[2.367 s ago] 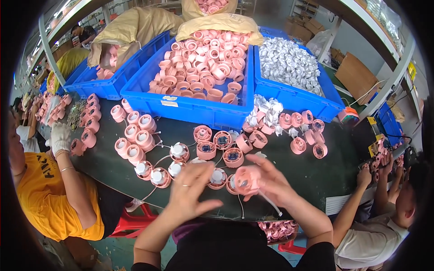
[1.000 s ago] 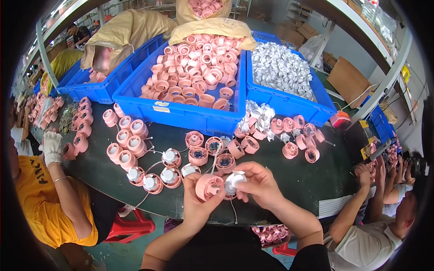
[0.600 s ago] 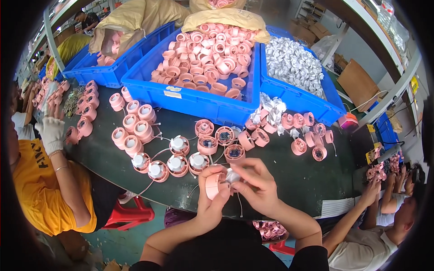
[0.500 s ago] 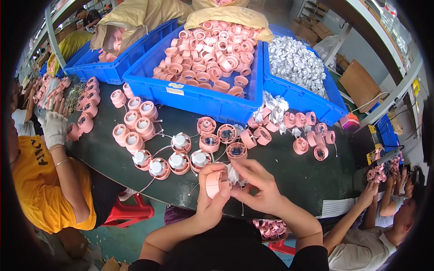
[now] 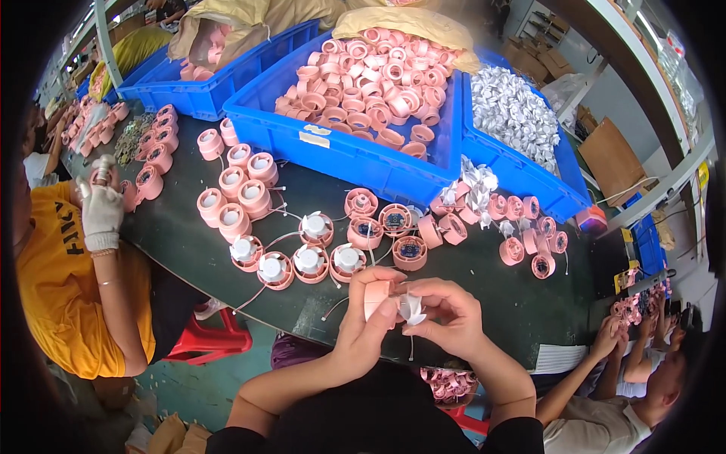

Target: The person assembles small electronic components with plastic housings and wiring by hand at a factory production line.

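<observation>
My left hand is closed around a pink round plastic housing just above the table's near edge. Close beside it, my right hand pinches a small white fan blade wheel between thumb and fingers. The wheel faces the housing's open side; whether they touch is hard to tell. Past my hands lie pink housings with blue circuit boards. To their left sit several pink housings with white fan wheels in them and thin cables trailing out.
A blue bin piled with pink rings stands at the back. Right of it is a blue bin of white fan wheels. More pink housings stand left on the dark table. At left, a co-worker's gloved hand holds a pink part.
My right hand has drawn slightly away from the housing, and the white fan wheel now shows more fully between its fingers. The whole view has shifted a little.
</observation>
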Demonstrator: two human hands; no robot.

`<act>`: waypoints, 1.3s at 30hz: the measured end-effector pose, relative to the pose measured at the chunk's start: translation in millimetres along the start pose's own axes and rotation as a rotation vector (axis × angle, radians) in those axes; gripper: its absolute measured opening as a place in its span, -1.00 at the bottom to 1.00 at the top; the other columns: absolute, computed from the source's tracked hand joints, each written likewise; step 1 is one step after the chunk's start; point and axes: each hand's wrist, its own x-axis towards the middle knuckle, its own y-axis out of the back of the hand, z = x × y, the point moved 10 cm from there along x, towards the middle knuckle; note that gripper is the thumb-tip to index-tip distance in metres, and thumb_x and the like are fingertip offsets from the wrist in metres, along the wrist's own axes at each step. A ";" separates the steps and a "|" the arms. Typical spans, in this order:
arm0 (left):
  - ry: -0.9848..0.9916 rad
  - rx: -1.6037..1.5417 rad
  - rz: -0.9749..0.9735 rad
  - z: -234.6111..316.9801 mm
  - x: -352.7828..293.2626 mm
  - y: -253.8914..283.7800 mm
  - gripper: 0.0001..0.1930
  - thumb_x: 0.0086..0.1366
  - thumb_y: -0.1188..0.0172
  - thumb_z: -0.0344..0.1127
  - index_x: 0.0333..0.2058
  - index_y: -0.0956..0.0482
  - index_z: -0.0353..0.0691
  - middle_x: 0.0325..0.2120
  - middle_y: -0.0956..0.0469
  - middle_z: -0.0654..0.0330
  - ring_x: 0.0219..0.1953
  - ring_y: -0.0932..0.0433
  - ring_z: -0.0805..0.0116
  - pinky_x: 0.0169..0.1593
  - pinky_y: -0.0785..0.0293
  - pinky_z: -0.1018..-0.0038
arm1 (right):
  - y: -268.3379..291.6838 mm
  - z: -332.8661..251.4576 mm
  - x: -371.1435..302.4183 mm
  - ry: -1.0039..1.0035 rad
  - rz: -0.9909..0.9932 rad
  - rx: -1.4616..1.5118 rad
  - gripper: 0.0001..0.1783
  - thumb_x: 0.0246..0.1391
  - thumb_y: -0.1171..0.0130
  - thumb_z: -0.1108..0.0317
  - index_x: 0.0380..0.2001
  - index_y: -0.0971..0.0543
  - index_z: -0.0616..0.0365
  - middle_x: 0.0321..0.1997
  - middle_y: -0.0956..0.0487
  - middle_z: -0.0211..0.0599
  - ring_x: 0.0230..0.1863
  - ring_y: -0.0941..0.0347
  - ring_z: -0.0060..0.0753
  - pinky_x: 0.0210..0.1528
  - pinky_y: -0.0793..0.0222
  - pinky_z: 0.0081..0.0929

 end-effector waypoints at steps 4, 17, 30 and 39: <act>0.019 0.101 -0.039 1.4 -1.5 -2.5 -0.67 0.40 0.16 -0.24 0.06 -0.10 -0.23 -0.09 -0.28 0.16 -0.18 -0.34 0.50 -0.13 -0.33 0.57 | 5.5 7.6 -2.5 -0.003 0.043 0.106 -0.45 -0.21 -0.29 0.73 -0.06 -0.42 0.27 0.03 -0.41 -0.15 -0.05 -0.48 -0.34 -0.14 -0.57 -0.46; -0.060 0.380 -0.140 3.9 1.3 -8.3 -0.62 0.39 0.19 -0.19 0.06 -0.14 -0.30 -0.04 -0.23 0.05 -0.03 -0.25 0.27 0.06 -0.16 0.36 | 7.4 13.2 0.6 0.024 0.031 0.268 -0.45 -0.25 -0.28 0.78 -0.10 -0.38 0.32 0.03 -0.40 -0.09 -0.01 -0.46 -0.22 -0.07 -0.57 -0.30; -0.005 0.183 -0.117 7.2 3.8 -10.7 -0.66 0.42 0.21 -0.23 0.06 -0.15 -0.29 -0.10 -0.30 0.11 -0.11 -0.32 0.39 0.01 -0.26 0.47 | 14.0 10.2 -0.6 -0.089 0.080 0.229 -0.65 0.03 -0.08 0.65 -0.06 -0.45 0.28 0.02 -0.38 -0.06 -0.07 -0.49 -0.15 -0.31 -0.64 -0.35; 0.150 -0.071 -0.215 4.9 -1.0 -25.1 -0.70 0.41 0.29 -0.28 0.03 -0.15 -0.30 -0.24 -0.37 0.16 -0.27 -0.39 0.51 -0.24 -0.31 0.58 | 3.9 21.2 6.2 -0.182 -0.063 0.497 -0.80 -0.05 -0.17 0.66 -0.32 -0.41 0.34 -0.19 -0.40 -0.12 -0.35 -0.58 -0.14 -0.42 -0.65 -0.38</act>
